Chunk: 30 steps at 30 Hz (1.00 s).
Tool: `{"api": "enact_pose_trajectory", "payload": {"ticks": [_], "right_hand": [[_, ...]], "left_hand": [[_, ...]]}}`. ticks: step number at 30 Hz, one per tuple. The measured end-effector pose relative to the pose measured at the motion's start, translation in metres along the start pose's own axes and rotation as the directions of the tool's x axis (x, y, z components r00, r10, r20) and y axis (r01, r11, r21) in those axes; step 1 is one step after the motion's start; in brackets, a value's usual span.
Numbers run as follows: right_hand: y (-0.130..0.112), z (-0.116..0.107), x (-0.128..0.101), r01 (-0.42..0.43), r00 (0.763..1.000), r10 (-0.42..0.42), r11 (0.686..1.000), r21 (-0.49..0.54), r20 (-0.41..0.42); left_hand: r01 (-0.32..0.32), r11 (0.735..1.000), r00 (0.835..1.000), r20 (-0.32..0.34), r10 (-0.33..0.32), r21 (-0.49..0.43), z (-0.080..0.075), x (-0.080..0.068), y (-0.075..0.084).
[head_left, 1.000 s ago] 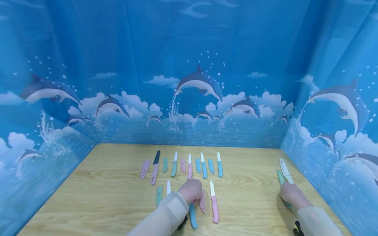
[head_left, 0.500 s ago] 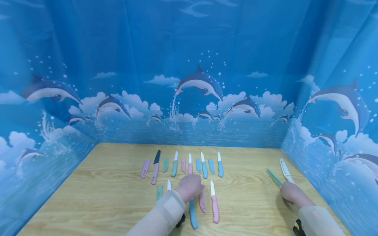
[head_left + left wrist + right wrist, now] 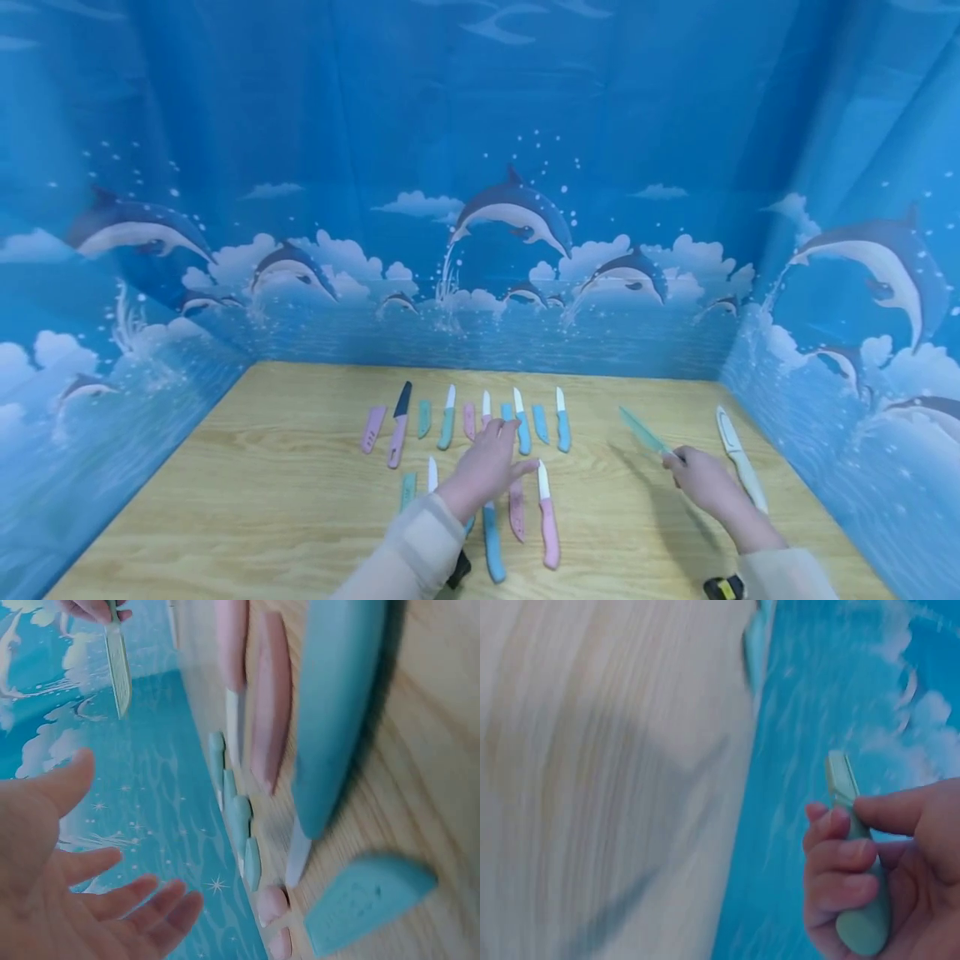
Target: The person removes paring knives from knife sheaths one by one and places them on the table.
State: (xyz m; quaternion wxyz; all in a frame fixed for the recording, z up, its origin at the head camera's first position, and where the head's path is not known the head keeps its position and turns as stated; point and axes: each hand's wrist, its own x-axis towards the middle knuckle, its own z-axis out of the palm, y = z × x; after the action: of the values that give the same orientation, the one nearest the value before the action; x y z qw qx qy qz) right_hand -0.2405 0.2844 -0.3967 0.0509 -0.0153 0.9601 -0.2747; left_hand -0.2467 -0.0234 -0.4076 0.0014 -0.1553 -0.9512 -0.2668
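Observation:
My right hand (image 3: 705, 483) grips a green knife (image 3: 864, 922) by its handle, raised over the right side of the table. A light green sheath (image 3: 641, 429) covers its blade, which points away and to the left. My left hand (image 3: 483, 467) hovers above the near row of knives, fingers spread and nothing in them, as the left wrist view also shows. Below it lie a blue knife (image 3: 492, 546), a blue sheath (image 3: 367, 904) and a pink sheath (image 3: 517, 512). Just right of these is a pink knife (image 3: 550, 533) with a bare white blade.
A far row holds a purple knife (image 3: 397, 433) with a dark blade, a purple sheath (image 3: 372, 429), a green knife (image 3: 446, 425), blue knives and more sheaths. At the right edge lies a cream-handled knife (image 3: 746, 475). Dolphin-print curtains (image 3: 420, 208) enclose the wooden table (image 3: 247, 483).
My right hand has lifted the sheathed green knife from beside the cream-handled one and carried it left. My left hand has risen slightly and spread its fingers.

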Motion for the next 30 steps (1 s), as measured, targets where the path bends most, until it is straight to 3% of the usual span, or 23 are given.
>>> {"api": "enact_pose_trajectory", "payload": {"ticks": [6, 12, 18, 21, 28, 30], "right_hand": [[-0.043, 0.024, -0.011, 0.071, 0.997, -0.070, 0.995, 0.068, -0.018], [-0.070, 0.042, -0.022, 0.182, 0.983, -0.181, 0.983, 0.024, -0.035], [-0.079, 0.049, -0.030, 0.388, 0.921, -0.388, 0.921, -0.013, 0.029], [-0.083, 0.051, -0.032, 0.444, 0.896, -0.442, 0.895, -0.044, 0.041], [-0.089, 0.056, -0.033, 0.473, 0.881, -0.472, 0.879, -0.066, 0.030], [-0.090, 0.057, -0.033, 0.477, 0.879, -0.476, 0.876, -0.068, 0.029]], "left_hand": [[-0.121, 0.992, 0.991, -0.062, 0.119, -0.029, 0.000, -0.004, 0.006], [-0.212, 0.977, 0.975, -0.065, 0.214, 0.032, 0.000, -0.014, 0.008], [-0.276, 0.959, 0.960, -0.030, 0.278, 0.066, -0.003, -0.028, 0.010], [-0.304, 0.949, 0.952, 0.001, 0.305, 0.084, -0.003, -0.034, 0.010], [-0.305, 0.928, 0.950, -0.005, 0.313, 0.214, -0.002, -0.042, 0.010], [-0.328, 0.911, 0.938, -0.027, 0.345, 0.249, -0.002, -0.043, 0.009]]}}
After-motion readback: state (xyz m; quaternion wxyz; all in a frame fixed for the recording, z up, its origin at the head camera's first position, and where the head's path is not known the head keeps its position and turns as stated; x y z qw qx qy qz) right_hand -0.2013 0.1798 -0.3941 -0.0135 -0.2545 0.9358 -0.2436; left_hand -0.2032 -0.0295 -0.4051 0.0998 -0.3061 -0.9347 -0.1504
